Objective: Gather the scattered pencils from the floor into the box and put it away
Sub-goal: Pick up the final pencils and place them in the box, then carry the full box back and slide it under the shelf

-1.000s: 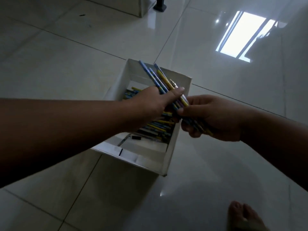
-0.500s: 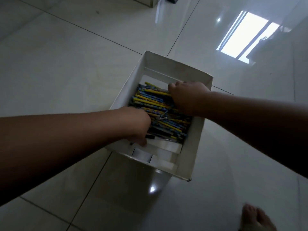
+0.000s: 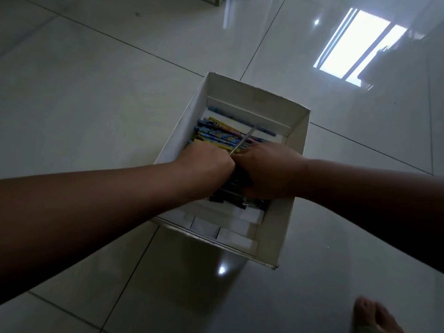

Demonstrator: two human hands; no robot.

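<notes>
Pencils (image 3: 216, 133), blue and yellow patterned, lie packed side by side in an open white cardboard box (image 3: 283, 227), with both hands pressed down on them.

Inside the box, toward its near end, the left hand (image 3: 206, 162) sits knuckles-up on the pile with its fingers curled under. The right hand (image 3: 269, 169) lies just beside it, touching it, with its fingers tucked down among the pencils. Whether either hand is clamped on pencils cannot be told, as the fingertips are hidden. A thin pale stick (image 3: 242, 140) slants up from between the two hands toward the box's far wall. The box stands on a glossy pale tiled floor (image 3: 96, 92). A bright window reflection (image 3: 355, 46) shines beyond the box's far right corner, and a bare foot (image 3: 374, 316) shows well nearer than its near right corner.
</notes>
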